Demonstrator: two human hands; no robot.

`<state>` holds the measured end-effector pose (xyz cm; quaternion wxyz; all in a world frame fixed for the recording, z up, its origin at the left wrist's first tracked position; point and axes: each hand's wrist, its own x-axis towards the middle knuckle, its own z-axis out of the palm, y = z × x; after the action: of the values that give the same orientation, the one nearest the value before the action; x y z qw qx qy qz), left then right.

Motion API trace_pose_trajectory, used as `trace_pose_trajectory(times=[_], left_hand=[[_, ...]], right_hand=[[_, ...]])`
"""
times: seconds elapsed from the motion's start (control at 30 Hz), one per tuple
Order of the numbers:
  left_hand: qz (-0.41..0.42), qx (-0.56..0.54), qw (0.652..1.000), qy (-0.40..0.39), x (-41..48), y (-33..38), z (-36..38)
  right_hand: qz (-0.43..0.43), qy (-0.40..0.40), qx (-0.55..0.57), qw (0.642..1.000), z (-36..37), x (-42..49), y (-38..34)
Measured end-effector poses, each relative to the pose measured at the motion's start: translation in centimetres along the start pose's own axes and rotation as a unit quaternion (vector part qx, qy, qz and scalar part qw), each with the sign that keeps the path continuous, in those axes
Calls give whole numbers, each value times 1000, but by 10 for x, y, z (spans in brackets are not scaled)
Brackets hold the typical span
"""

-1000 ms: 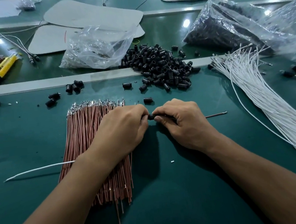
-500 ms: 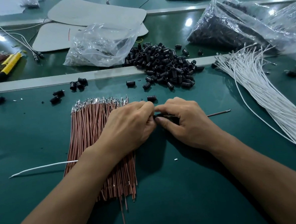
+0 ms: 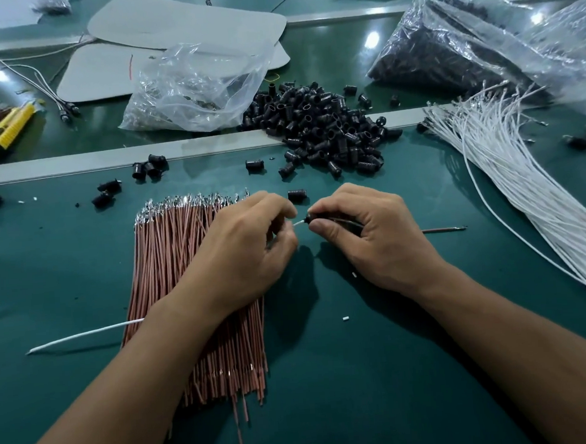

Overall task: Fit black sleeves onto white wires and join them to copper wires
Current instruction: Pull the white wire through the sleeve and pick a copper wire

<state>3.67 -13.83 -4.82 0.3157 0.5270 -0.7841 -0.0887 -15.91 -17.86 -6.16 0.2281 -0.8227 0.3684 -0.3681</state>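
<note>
A black sleeve (image 3: 309, 217) is pinched between the thumb and forefinger of the person's right hand (image 3: 365, 241), just above the green work mat (image 3: 362, 372) at the centre of the bench. The hand's other fingers are curled in. A copper wire (image 3: 443, 229) runs out from under the palm to the right, its tip lying on the mat.

Facing the sleeve, the left hand (image 3: 248, 245) pinches the end of a white wire (image 3: 85, 334) between thumb and fingertips. The wire's tip reaches the sleeve's mouth, though whether it has entered cannot be told. The wire's tail comes out from behind the left forearm and trails left across the mat.

Under the left wrist lies a bundle of copper wires (image 3: 170, 263), with silver terminals at its far end. 1 loose sleeve (image 3: 297, 196) sits just beyond the hands. Farther back, a heap of black sleeves (image 3: 320, 131) spills across a metal rail (image 3: 109, 161) that crosses the bench, with a few strays to its left. A sheaf of white wires (image 3: 508, 181) fans along the right side.

Behind the rail are a crumpled clear plastic bag (image 3: 194, 90), a bulging bag of dark parts (image 3: 463, 50), grey card sheets (image 3: 183, 22) and, at far left, a yellow utility knife (image 3: 8, 127).
</note>
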Motion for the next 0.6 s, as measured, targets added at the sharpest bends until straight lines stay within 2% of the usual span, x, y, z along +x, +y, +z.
trace_pose_trajectory(times=[0.17,0.6], left_hand=[[10,-18,1000,18,2,3,3],[43,88,995,36,3,10,7]], right_hand=[[-27,10,-13,999,2,0,1],[-42,34,-61,997,4,-1,0]])
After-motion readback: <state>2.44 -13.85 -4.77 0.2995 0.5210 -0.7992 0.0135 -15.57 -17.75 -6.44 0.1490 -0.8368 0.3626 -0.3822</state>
